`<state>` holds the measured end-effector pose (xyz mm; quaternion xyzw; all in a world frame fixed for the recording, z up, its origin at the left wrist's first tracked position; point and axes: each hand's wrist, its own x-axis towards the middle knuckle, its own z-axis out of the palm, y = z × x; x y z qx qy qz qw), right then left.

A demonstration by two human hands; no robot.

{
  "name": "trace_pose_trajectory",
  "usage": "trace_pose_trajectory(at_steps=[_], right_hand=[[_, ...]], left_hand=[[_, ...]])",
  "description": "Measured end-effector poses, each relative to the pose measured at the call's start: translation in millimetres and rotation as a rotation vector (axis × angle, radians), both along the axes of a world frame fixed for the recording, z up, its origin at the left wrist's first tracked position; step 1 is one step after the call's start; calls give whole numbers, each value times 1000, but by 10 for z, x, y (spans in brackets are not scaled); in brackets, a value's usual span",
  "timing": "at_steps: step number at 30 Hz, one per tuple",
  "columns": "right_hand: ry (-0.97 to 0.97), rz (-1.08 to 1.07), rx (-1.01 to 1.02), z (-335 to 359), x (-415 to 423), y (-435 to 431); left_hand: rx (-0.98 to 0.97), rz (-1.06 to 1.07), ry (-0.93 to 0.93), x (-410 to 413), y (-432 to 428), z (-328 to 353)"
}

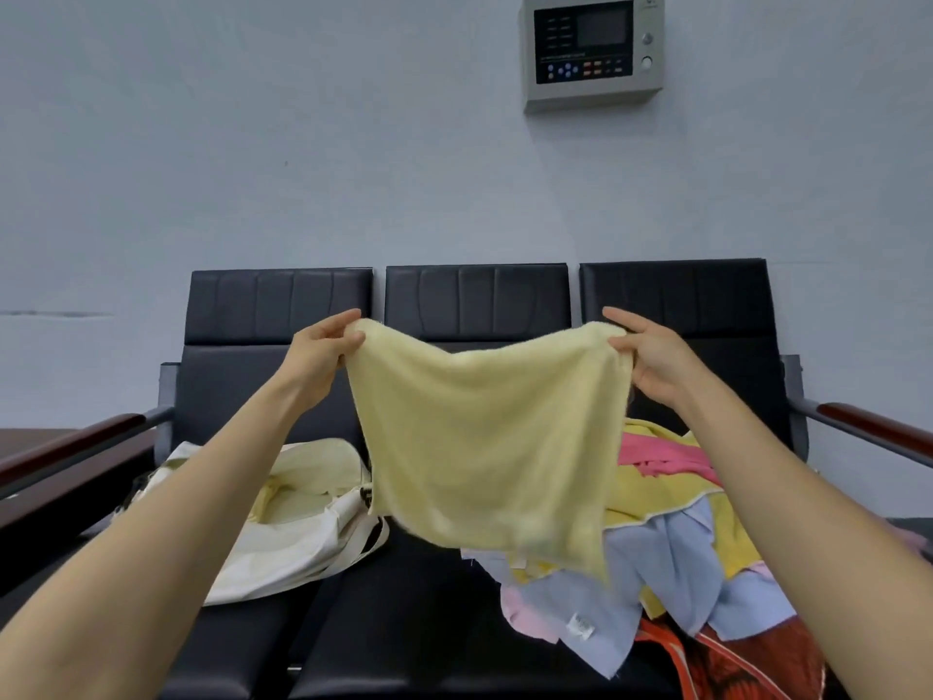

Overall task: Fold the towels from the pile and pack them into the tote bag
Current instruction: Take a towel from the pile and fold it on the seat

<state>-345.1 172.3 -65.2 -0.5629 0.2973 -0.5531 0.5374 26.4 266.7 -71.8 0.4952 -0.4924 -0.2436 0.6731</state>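
Yellow towel (484,447) hangs spread in mid-air. Left hand (323,353) and right hand (656,361) are well apart, each pinching a top corner. To fold: bring the corners together evenly, top edge taut. Bare black seat (404,623) at 6 o'clock; tote bag (282,522) at 8, pile (671,538) at 4.

Black three-seat bench (477,300) with wood-capped armrests (878,429), against pale grey wall (252,144); wall-mounted control panel (593,50) above.

Pale yellow towel (484,442) hangs spread between cream tote bag (298,522) and colourful pile (671,538).
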Motion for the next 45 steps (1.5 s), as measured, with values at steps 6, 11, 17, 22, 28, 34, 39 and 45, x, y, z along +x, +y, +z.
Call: trace_pose_trajectory(at_steps=[6, 11, 17, 22, 28, 34, 39, 45], right_hand=[[-290, 63, 214, -152, 8, -59], [-256, -61, 179, -290, 46, -108], [-213, 65, 215, -348, 88, -194], [-130, -209, -10, -330, 123, -251], [56, -476, -290, -274, 140, -236], [214, -653, -432, -294, 114, -77], [394, -722, -660, -273, 73, 19], [607, -684, -465, -92, 39, -1]], left_hand=[[-18, 46, 31, 9, -12, -131], [27, 224, -179, 60, -86, -184], [70, 365, -434, 52, -217, -248], [20, 465, -522, 34, -309, -209], [-37, 479, -486, -9, -297, -96], [-42, 491, -502, -24, -151, -118], [-81, 523, -480, -75, -11, -97], [-2, 537, -552, -58, 13, 24]])
